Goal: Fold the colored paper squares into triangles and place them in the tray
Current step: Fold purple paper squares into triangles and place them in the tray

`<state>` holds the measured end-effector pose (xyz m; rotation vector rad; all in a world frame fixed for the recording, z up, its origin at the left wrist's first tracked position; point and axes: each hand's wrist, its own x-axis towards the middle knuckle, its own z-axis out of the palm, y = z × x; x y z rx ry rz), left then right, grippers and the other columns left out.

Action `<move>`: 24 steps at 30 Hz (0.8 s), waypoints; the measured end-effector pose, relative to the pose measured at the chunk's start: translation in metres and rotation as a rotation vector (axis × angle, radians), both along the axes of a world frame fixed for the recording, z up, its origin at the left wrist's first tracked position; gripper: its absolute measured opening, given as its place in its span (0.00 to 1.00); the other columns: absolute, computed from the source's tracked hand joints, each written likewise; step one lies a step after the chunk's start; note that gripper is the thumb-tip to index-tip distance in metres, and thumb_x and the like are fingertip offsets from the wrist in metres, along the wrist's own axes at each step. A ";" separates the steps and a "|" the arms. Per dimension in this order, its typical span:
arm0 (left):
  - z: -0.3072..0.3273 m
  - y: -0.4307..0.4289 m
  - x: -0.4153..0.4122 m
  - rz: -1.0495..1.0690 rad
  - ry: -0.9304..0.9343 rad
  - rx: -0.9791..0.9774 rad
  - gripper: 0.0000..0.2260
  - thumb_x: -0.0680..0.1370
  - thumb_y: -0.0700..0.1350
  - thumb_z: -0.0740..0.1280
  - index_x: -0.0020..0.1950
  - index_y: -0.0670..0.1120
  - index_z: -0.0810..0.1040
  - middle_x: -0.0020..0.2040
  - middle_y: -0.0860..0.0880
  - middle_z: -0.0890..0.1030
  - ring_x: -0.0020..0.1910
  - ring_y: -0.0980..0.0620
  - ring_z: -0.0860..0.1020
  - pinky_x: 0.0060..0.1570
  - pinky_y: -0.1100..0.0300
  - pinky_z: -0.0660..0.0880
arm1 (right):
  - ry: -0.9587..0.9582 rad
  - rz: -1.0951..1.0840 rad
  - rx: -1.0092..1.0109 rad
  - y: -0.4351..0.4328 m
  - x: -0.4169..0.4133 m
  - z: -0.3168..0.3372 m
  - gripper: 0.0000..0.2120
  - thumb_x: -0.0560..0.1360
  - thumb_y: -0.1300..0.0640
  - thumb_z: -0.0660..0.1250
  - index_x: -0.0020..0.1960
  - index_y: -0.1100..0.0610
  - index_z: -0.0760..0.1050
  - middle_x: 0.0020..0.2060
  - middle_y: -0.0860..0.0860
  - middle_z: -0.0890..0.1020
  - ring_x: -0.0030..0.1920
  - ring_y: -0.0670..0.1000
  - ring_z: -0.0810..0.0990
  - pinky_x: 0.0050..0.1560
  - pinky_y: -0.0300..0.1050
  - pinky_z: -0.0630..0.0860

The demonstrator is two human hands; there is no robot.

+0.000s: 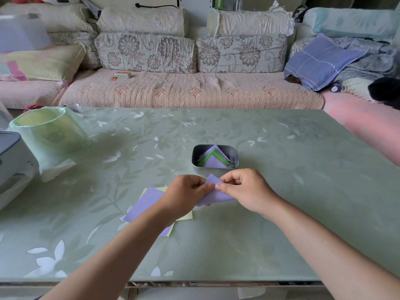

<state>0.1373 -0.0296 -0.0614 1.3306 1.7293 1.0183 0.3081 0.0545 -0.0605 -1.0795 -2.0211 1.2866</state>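
A purple paper square [217, 194] is held just above the table, bent over on itself, with one corner pointing up. My left hand [186, 195] pinches its left side and my right hand [242, 189] pinches its right side; thumbs nearly meet at the middle. Behind the hands stands a small grey metal tray [195, 155] holding several folded purple and green triangles [215, 159]. A loose stack of purple and yellow paper squares [145, 202] lies flat under my left wrist, partly hidden by it.
A pale green bin with a plastic liner [46, 135] stands at the table's left, beside a grey-white appliance [10, 156] at the left edge. A sofa with cushions [190, 87] runs behind the green floral table [281, 169].
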 end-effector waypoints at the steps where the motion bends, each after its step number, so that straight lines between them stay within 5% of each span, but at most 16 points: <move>1: -0.001 0.000 0.000 0.005 0.015 0.000 0.13 0.80 0.49 0.66 0.40 0.43 0.83 0.34 0.47 0.84 0.30 0.56 0.72 0.32 0.64 0.67 | -0.004 0.002 0.003 0.000 0.000 -0.001 0.02 0.74 0.56 0.75 0.43 0.54 0.84 0.38 0.52 0.86 0.36 0.44 0.78 0.39 0.34 0.72; 4: -0.005 0.003 0.001 0.060 0.077 0.032 0.12 0.79 0.50 0.68 0.39 0.45 0.81 0.30 0.52 0.78 0.28 0.55 0.68 0.31 0.62 0.65 | -0.008 0.005 0.012 0.001 -0.001 -0.002 0.03 0.74 0.56 0.75 0.43 0.54 0.84 0.37 0.52 0.85 0.35 0.43 0.77 0.38 0.34 0.71; 8: -0.009 0.005 0.004 0.179 0.062 0.112 0.02 0.76 0.50 0.71 0.46 0.57 0.84 0.38 0.57 0.85 0.37 0.56 0.80 0.42 0.60 0.76 | -0.003 -0.006 0.021 0.003 -0.002 -0.007 0.05 0.75 0.56 0.75 0.40 0.52 0.83 0.32 0.45 0.83 0.33 0.42 0.75 0.36 0.32 0.70; 12: -0.010 0.003 0.006 0.154 0.049 0.184 0.05 0.77 0.48 0.70 0.45 0.51 0.85 0.33 0.52 0.79 0.33 0.57 0.69 0.37 0.60 0.69 | 0.004 0.003 0.055 0.002 -0.005 -0.009 0.02 0.76 0.54 0.73 0.45 0.50 0.84 0.37 0.50 0.85 0.36 0.43 0.76 0.40 0.39 0.72; 16: -0.013 0.004 0.006 0.153 0.071 0.198 0.08 0.79 0.48 0.67 0.46 0.47 0.83 0.32 0.51 0.71 0.34 0.55 0.63 0.35 0.58 0.64 | -0.077 0.026 0.220 -0.002 -0.009 -0.016 0.11 0.79 0.51 0.65 0.47 0.57 0.80 0.38 0.60 0.79 0.35 0.47 0.68 0.38 0.44 0.65; 20: -0.015 0.003 0.010 0.177 0.091 0.204 0.07 0.79 0.49 0.67 0.48 0.58 0.85 0.36 0.49 0.81 0.34 0.57 0.69 0.36 0.58 0.72 | -0.141 -0.004 0.306 -0.009 -0.012 -0.017 0.09 0.81 0.55 0.61 0.50 0.52 0.81 0.37 0.51 0.81 0.38 0.50 0.75 0.41 0.45 0.74; 24: -0.015 0.003 0.012 0.176 0.068 0.202 0.08 0.80 0.49 0.67 0.50 0.59 0.85 0.39 0.52 0.84 0.36 0.59 0.73 0.42 0.59 0.75 | -0.165 -0.005 0.339 -0.011 -0.013 -0.017 0.10 0.81 0.55 0.60 0.53 0.51 0.81 0.40 0.50 0.83 0.43 0.53 0.79 0.48 0.49 0.77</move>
